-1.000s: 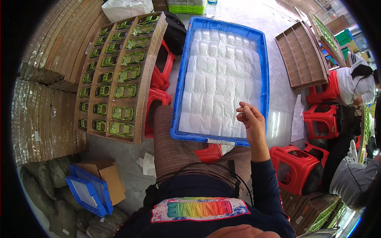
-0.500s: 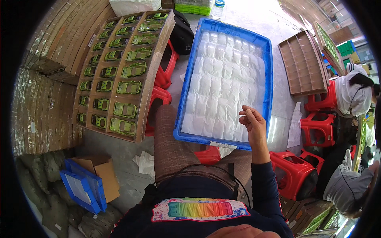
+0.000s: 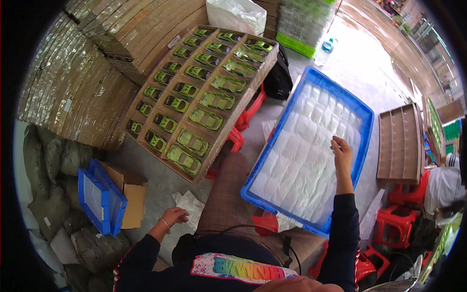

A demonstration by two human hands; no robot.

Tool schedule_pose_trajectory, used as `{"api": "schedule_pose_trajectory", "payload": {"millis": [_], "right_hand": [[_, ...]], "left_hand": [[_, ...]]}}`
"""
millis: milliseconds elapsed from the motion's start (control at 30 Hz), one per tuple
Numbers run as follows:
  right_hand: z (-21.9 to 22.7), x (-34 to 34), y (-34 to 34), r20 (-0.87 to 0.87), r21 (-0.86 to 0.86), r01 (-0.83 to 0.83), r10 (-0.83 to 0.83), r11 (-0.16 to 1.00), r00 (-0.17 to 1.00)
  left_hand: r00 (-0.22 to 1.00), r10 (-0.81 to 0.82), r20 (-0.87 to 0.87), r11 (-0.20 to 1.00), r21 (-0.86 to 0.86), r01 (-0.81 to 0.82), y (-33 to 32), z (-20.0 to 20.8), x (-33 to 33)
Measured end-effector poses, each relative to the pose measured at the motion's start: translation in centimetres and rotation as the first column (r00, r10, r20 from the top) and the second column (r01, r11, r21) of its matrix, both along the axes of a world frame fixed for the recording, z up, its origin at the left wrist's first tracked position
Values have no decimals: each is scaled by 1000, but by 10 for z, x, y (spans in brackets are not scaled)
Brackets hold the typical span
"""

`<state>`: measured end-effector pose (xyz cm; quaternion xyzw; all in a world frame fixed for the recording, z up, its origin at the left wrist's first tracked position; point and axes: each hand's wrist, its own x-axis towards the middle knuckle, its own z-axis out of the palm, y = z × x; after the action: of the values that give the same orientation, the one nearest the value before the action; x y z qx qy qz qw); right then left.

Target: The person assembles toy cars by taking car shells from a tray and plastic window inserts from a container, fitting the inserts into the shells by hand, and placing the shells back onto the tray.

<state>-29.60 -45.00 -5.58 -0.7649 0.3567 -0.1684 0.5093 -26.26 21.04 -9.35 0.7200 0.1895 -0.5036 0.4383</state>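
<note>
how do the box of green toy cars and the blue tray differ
The box is brown; the tray is blue. The box shows green toy cars in open compartments, while the tray shows a bumpy white covering. The box sits left of the tray, which has the right hand over it. Both are shallow and rectangular.

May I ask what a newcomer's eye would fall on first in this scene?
Most likely the big blue tray in front of the person, filled with rows of puffy white bundles, the right hand over its right side. Next, perhaps, the bright green toy cars in a divided brown box to its left. Red stools at the lower right also stand out.
</note>
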Motion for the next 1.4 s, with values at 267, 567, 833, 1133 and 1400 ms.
{"api": "schedule_pose_trajectory", "payload": {"millis": [267,567,833,1133,1400], "right_hand": [[-23,64,-50,-366,-700,-191,-116,688,923],[-24,65,-34,-273,-773,-164,-88,612,958],[-6,66,-29,-238,-772,-68,-188,632,953],[7,73,-35,-348,-721,-184,-120,668,930],[3,57,-28,-333,-713,-159,-131,683,934]], "left_hand": [[804,-309,507,741,-402,538,-212,166,143],[300,-105,948,879,-52,474,-382,93,398],[-301,-524,797,794,585,166,-512,52,492],[-259,-879,399,401,915,48,-533,54,527],[-467,-765,444,461,883,84,-533,68,513]]}}
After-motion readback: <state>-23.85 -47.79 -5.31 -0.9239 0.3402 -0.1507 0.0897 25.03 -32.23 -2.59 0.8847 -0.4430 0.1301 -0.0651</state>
